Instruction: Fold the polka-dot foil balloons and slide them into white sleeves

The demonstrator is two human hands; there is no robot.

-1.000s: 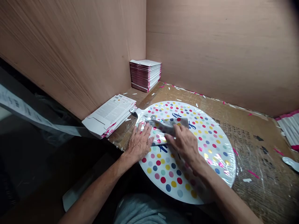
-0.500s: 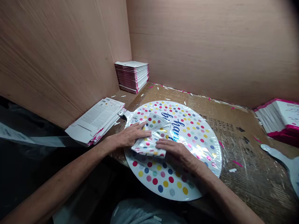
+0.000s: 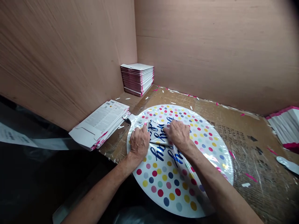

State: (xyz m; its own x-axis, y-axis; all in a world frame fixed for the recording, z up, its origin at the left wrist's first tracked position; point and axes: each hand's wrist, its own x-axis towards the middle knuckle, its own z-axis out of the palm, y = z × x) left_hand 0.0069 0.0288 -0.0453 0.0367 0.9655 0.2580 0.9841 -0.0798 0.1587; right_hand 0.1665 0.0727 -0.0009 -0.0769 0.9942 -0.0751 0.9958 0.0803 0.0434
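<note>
A flat round foil balloon (image 3: 171,196), white with coloured dots and blue lettering, lies on cardboard with its neck (image 3: 132,117) pointing left. On top of it is a smaller folded foil balloon (image 3: 158,132), with blue lettering on its upper face. My left hand (image 3: 139,140) is closed on the folded balloon's left end, the fingers curled. My right hand (image 3: 179,133) grips the opposite end, its fingertips partly hidden behind the knuckles. Both hands rest just over the middle left of the flat balloon.
Printed white envelopes (image 3: 102,119) lie stacked at left. Another stack of pink-edged envelopes (image 3: 137,77) stands in the back corner of the wooden walls. More pink-edged packs (image 3: 287,126) and a pale foil neck (image 3: 288,164) are at right. Paper scraps litter the cardboard (image 3: 243,137).
My hands went from lying flat on the folded balloon to gripping its two ends. Its visible face changed from dots to blue lettering. The view shifted slightly.
</note>
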